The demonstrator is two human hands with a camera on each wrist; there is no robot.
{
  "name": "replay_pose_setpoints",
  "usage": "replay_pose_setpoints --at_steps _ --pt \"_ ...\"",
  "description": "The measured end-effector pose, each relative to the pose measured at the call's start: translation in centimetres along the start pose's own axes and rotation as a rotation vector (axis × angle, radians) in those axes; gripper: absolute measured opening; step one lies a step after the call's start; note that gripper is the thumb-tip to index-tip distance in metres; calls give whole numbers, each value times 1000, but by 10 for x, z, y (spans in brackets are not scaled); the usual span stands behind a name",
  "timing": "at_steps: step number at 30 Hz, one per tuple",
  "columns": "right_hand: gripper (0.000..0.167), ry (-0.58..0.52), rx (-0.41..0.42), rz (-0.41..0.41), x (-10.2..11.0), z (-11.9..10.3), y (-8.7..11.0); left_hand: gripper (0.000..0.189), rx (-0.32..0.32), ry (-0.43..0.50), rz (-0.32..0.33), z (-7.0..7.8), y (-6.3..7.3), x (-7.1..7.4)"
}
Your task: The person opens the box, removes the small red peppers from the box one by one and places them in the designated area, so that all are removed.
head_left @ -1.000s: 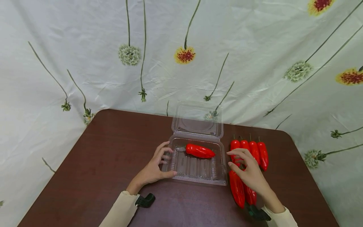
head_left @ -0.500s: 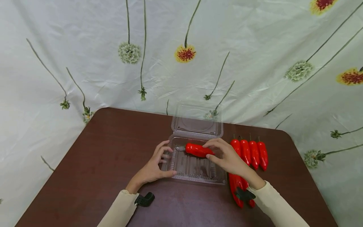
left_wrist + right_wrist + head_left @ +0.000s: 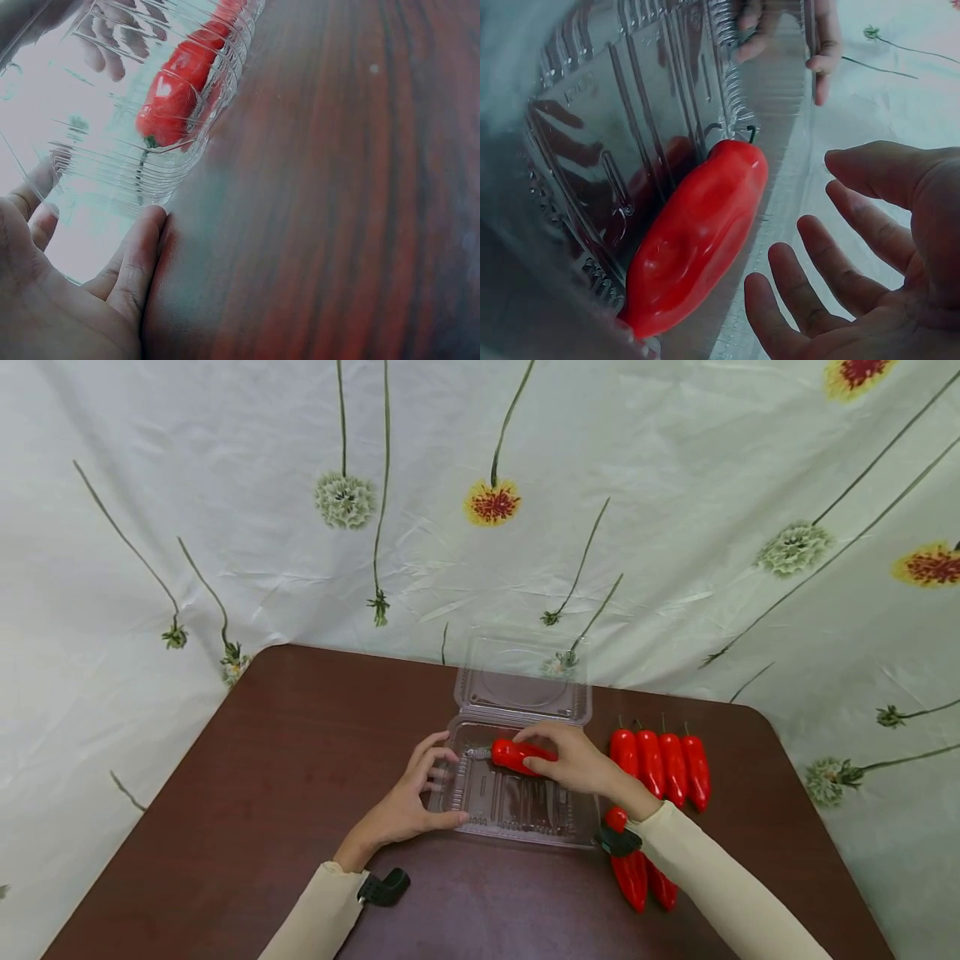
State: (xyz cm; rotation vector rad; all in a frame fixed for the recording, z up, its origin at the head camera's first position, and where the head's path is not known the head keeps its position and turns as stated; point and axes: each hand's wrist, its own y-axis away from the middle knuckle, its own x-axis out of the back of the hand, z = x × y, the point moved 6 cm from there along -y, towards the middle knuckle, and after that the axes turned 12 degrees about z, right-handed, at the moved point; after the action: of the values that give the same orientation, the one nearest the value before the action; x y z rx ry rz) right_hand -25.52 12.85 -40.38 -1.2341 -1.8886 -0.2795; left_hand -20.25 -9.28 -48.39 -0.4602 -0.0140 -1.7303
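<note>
A red chili pepper lies lengthwise near the back wall of a clear plastic clamshell box, its stem pointing left. My right hand hovers over the pepper's right half, hiding its tip in the head view. In the right wrist view the thumb and fingers of this hand are spread beside the pepper, with a gap between. My left hand rests at the box's left side, fingers spread along the wall and thumb at the front corner. Its fingertips touch the plastic in the left wrist view.
The box's lid stands raised at the back, near the floral curtain. Several red peppers lie in a row right of the box. Two more peppers lie in front of them, partly under the right forearm. All rest on a brown table.
My right hand has moved left from above the loose peppers to over the pepper in the box, sliding further along it since half a second ago. My left hand and the box have stayed put.
</note>
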Motion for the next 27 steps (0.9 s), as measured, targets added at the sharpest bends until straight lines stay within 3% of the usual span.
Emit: replay_pose_setpoints --at_steps 16,27 --pt "32 83 -59 -91 -15 10 -8 71 -10 10 1 1 0 1" --pt "42 108 46 -163 -20 4 1 69 -6 12 0 0 0 -1"
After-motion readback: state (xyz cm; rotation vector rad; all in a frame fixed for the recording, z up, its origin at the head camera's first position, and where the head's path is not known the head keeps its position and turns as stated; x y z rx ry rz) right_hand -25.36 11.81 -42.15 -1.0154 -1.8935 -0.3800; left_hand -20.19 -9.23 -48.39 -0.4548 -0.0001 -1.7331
